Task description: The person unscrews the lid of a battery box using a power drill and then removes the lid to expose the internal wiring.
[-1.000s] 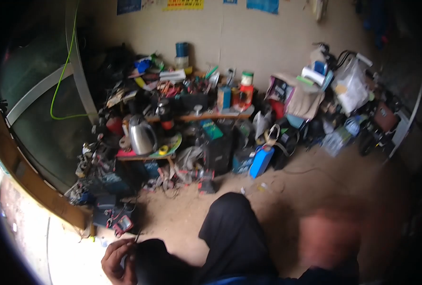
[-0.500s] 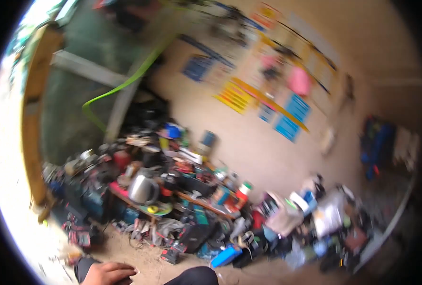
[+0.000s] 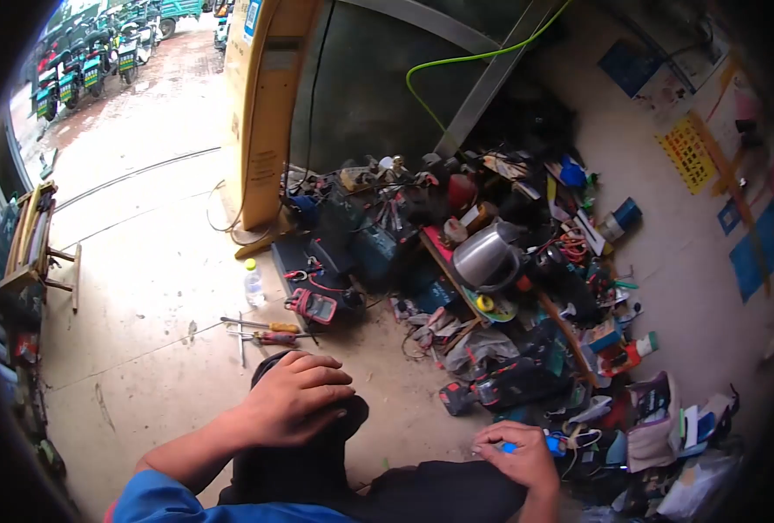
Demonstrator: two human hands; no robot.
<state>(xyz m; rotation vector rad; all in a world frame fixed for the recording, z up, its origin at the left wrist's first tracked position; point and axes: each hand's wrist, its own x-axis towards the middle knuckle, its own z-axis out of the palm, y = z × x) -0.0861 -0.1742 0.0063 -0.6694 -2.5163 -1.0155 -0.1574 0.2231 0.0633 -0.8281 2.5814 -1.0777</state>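
Observation:
My left hand rests over my left knee, palm down, fingers stretched out and holding nothing. My right hand is above my right thigh, fingers bent in toward the thumb. Whatever may be between those fingertips is too small to make out. A blue object shows just behind the right hand, partly hidden by it. On the floor past my left knee lie screwdrivers with yellow and red handles. Beyond them a red multimeter leans by a dark case. A cordless power tool lies between my knees and the clutter.
A clear bottle with a yellow cap stands on the floor. A steel kettle sits on a low, crowded table. Bags and parts heap up on the right. A wooden stool stands left, near the open doorway.
The view has swung left and down, bringing the doorway, floor tools and both forearms into sight. My left hand stays on the knee; my right hand has come into view.

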